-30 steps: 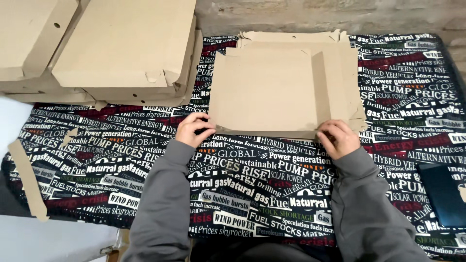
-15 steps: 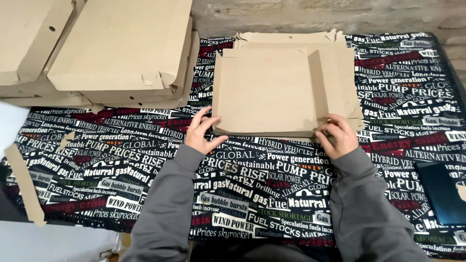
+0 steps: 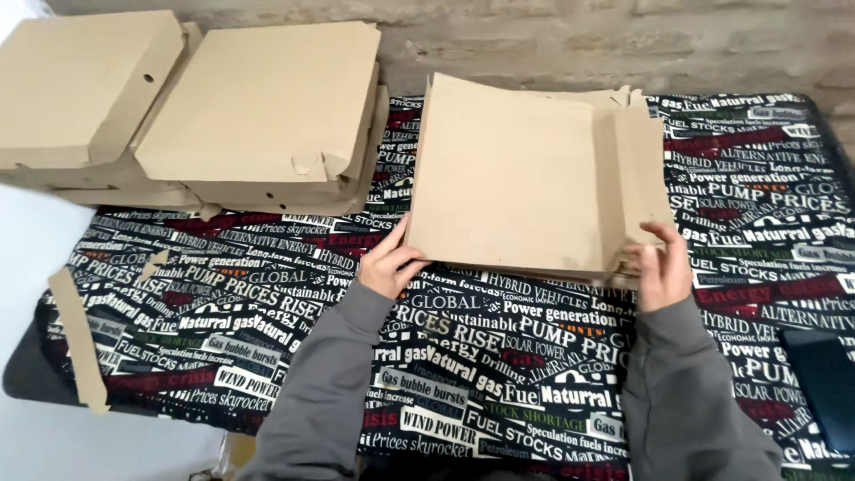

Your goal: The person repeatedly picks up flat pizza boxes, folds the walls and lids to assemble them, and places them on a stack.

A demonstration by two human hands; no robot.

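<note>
- Centrally: flat cardboard sheet (image 3: 525, 178), plain brown, matte, roughly square, lying over the printed cloth (image 3: 499, 374) with its near edge lifted off the surface.
- Left hand (image 3: 390, 264): fingers curled around the sheet's near left corner, thumb on top; grip narrow, holding the cardboard.
- Right hand (image 3: 663, 267): clasped on the near right corner, fingers over a folded side flap (image 3: 637, 169) that lies flat along the right edge; grip closed on the cardboard.
- Both arms in grey sleeves (image 3: 329, 392), soft knit look.
- Cloth: black, covered in white, red and green lettering, slightly wrinkled.
- Far left: stack of folded cardboard boxes (image 3: 258, 107), same brown board, square, shallow, with tab slots along the front edge; a second stack (image 3: 76, 89) just beside it.
- Left edge: narrow cardboard strip (image 3: 76, 338), lying loose.
- Right edge: dark flat rectangular thing (image 3: 824, 379), smooth.
</note>
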